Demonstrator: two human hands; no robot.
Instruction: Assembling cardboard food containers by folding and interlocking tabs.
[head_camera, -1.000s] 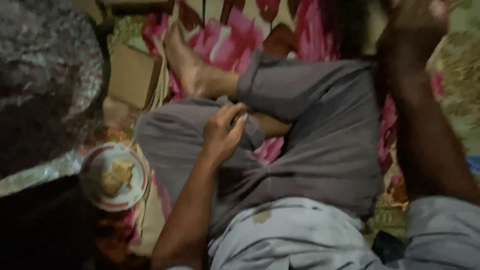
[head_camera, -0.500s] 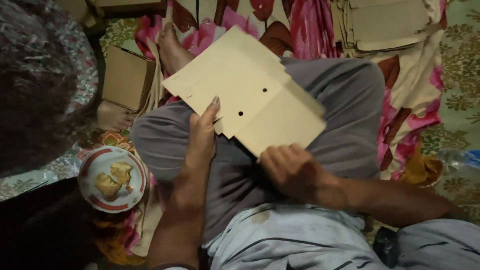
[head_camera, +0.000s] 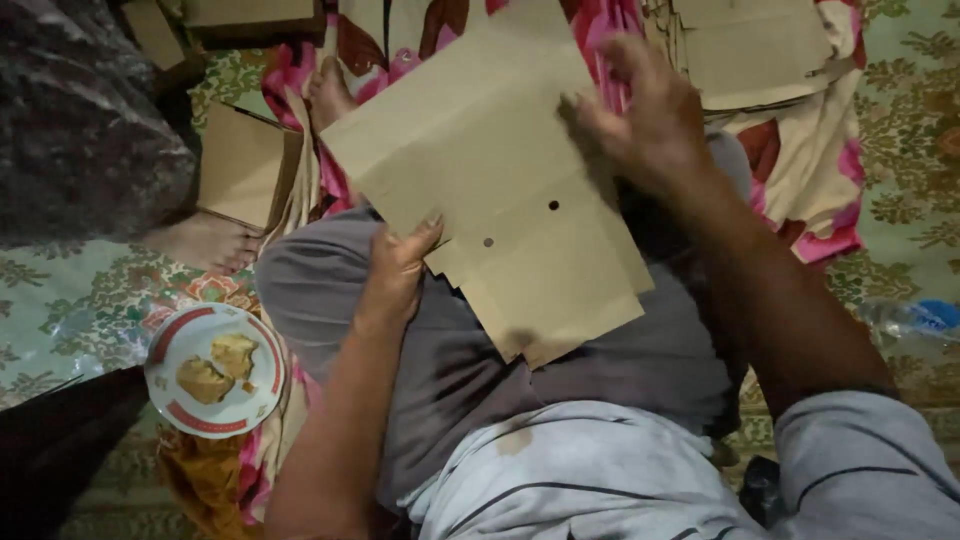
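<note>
A flat brown cardboard cut-out (head_camera: 500, 190) with two small round holes lies tilted over my lap. My left hand (head_camera: 398, 272) grips its near left edge, thumb on top. My right hand (head_camera: 645, 120) presses on its far right edge with the fingers curled over the board. I sit cross-legged in grey trousers (head_camera: 560, 370), with one bare foot (head_camera: 330, 95) sticking out beyond the sheet.
A stack of similar cardboard blanks (head_camera: 760, 50) lies at the top right on a pink flowered cloth (head_camera: 810, 190). A folded cardboard box (head_camera: 240, 165) stands at the left beside another person's bare foot (head_camera: 205, 243). A red-rimmed plate (head_camera: 175, 395) with food pieces rests on the patterned floor. A plastic bottle (head_camera: 915, 318) lies right.
One second ago my right arm reached to the top right and no sheet was on my lap. The cardboard then came onto my lap, and my right hand has moved from its near edge to its far right edge.
</note>
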